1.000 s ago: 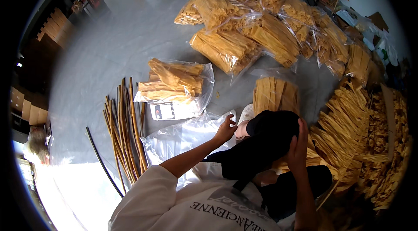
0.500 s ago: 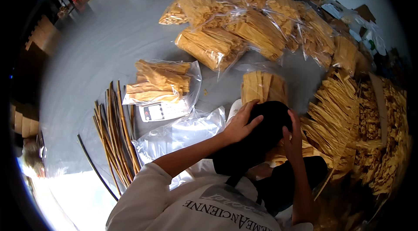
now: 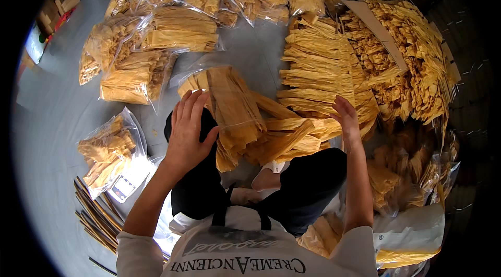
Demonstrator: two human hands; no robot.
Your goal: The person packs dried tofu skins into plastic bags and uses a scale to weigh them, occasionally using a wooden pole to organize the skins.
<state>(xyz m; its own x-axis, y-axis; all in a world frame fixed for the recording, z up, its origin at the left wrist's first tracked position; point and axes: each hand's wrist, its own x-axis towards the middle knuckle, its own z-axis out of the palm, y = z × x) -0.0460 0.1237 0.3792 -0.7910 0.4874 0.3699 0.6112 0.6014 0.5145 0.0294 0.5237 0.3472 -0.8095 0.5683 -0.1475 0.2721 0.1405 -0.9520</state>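
Both hands have come off the dark cap they touched half a second ago, and the view has tipped down toward the floor. Now the left hand (image 3: 189, 133) hangs open, fingers spread, grasping nothing, above the knee of the dark trousers (image 3: 201, 183) and just beside a clear bag of dried yellow strips (image 3: 232, 112). That bag lies on the grey floor (image 3: 62, 104) straight ahead, its contents flat, stiff and ribbed like folded husks. Open too, the right hand (image 3: 347, 118) rests its fingertips on a loose heap of the same strips (image 3: 318, 68), gripping none that can be made out.

Farther out, more filled bags (image 3: 177, 29) fan across the floor, crinkled and glossy. A small scale (image 3: 124, 187) sits partly under one bag at left, beside a bundle of thin dark sticks (image 3: 96, 217) cut off by the rim. Brittle tangled pieces at right (image 3: 412, 63) blur into shadow.
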